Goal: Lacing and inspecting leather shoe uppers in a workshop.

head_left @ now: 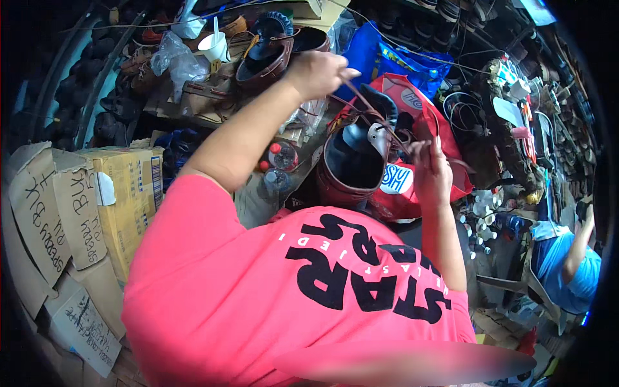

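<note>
A red-brown leather shoe point(340, 191) with a dark inside sits in front of my chest, its opening facing up. A long brown lace point(366, 99) runs from its upper part, where a pale piece with eyelets shows. Beyond the shoe, up and to the left, my left hand point(317, 73) pinches one stretch of the lace and holds it taut. My right hand point(431, 169) is closed on lace at the shoe's right side, its fingers slightly blurred. Past my left wrist lies a second red-brown shoe point(258, 79).
Red bags point(445, 145) and a blue bag point(412, 68) lie behind the shoe. Bottles with red caps point(282, 157) stand left of it. A white cup point(213, 48) is at the back. Cardboard boxes point(122, 193) fill the left; a person in blue point(567, 271) is at far right.
</note>
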`<state>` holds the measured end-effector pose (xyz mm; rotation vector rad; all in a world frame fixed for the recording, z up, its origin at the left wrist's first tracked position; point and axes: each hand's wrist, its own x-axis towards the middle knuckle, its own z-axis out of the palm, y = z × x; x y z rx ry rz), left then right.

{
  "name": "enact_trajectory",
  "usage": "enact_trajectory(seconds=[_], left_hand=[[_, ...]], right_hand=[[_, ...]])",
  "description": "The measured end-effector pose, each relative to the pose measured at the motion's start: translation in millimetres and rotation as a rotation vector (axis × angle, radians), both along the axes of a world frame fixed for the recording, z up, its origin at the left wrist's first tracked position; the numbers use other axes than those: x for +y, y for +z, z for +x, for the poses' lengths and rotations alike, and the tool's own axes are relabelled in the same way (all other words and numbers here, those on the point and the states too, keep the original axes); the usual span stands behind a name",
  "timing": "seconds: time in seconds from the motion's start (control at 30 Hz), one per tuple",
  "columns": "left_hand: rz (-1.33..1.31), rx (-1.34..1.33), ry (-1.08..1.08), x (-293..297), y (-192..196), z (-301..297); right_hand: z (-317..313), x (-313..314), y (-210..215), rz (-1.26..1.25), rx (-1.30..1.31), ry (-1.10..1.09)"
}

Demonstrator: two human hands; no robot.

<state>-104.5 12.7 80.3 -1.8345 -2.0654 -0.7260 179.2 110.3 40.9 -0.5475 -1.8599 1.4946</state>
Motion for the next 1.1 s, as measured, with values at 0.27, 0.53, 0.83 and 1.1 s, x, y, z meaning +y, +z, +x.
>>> enact_trajectory(seconds=[0.27, 0.53, 0.83, 1.1], left_hand=[[-0.157, 0.104, 0.157, -46.0, -0.5, -3.8], [-0.389, -0.34, 0.104, -73.9, 56.5, 11.8], [-0.536, -0.094, 0.334, -89.6, 68.8, 25.6], [-0.214, -0.543, -0.092, -22.8, -14.0, 48.5]], right_hand=[[58.4, 16.3, -58.8, -0.993, 0.082, -0.092], [80.3, 43.1, -17.0, -0.227, -0.626, 0.019], [-8.8, 36.3, -40.1, -0.103, -0.459, 0.141], [-26.4, 4.1, -4.3, 0.098, -0.482, 0.165]])
